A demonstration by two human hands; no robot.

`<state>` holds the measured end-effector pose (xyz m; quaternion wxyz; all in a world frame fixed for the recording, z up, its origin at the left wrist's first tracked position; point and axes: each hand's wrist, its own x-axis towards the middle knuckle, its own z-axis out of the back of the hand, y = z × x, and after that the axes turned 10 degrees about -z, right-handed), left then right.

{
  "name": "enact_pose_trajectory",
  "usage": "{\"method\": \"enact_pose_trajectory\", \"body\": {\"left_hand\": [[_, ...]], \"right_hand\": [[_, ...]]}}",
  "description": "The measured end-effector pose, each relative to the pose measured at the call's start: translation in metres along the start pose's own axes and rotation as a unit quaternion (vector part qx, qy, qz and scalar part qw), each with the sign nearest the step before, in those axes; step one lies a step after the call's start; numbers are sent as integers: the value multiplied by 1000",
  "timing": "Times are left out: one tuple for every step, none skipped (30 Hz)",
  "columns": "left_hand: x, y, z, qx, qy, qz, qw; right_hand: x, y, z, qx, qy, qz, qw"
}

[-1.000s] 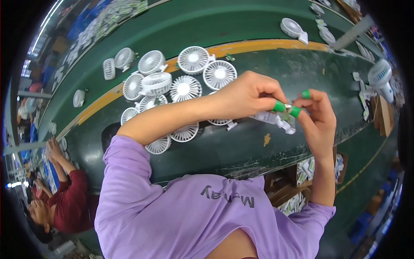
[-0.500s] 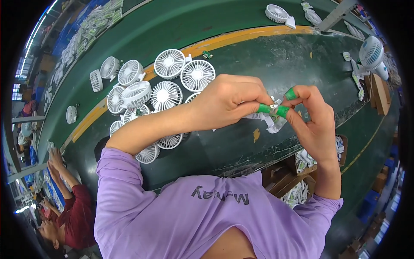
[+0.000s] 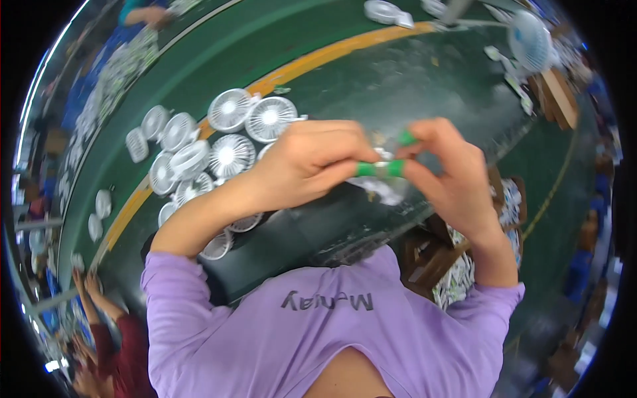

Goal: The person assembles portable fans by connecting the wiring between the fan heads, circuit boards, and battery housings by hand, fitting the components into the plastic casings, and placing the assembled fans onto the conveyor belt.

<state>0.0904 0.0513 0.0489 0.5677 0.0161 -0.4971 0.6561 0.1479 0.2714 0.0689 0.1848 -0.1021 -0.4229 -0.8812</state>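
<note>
In front of my chest, above the dark green tabletop, both my hands meet at a small white part (image 3: 383, 163), too blurred to name. My left hand (image 3: 315, 159) pinches it from the left between a green-taped thumb and the index finger. From the right, the green-taped thumb of my right hand (image 3: 454, 176) presses against it, with the other fingers curled and the taped index tip lifted a little apart. Just below the fingertips are blurred white pieces (image 3: 385, 194). Left of my hands lies a cluster of white round fan heads (image 3: 231, 154) with ribbed grilles, partly covered by my left forearm.
A green conveyor (image 3: 298, 40) with a yellow edge (image 3: 338, 50) runs behind the table. A white-blue fan (image 3: 529, 41) stands far right by a brown carton (image 3: 556, 96). Cartons of white pieces (image 3: 458, 278) sit below my right arm. A person in dark red (image 3: 129, 358) works at left.
The view has shifted, so the table and hands appear further left. My hands keep the same hold on the small white part. Another person's arm has come in at the far left, beyond the conveyor.
</note>
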Motion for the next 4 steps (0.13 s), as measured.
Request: {"method": "enact_pose_trajectory", "body": {"left_hand": [[-2,-5,0,5,2,11,1000],[-5,-9,-2,8,9,20,1000],[-8,-13,-3,20,18,31,999],[-12,-14,-4,33,29,42,998]], "right_hand": [[-1,2,-2,35,20,-12,999],[-4,-3,-8,57,19,6,998],[-8,-2,-10,41,48,-22,998],[-12,-2,-14,66,47,-29,996]]}}
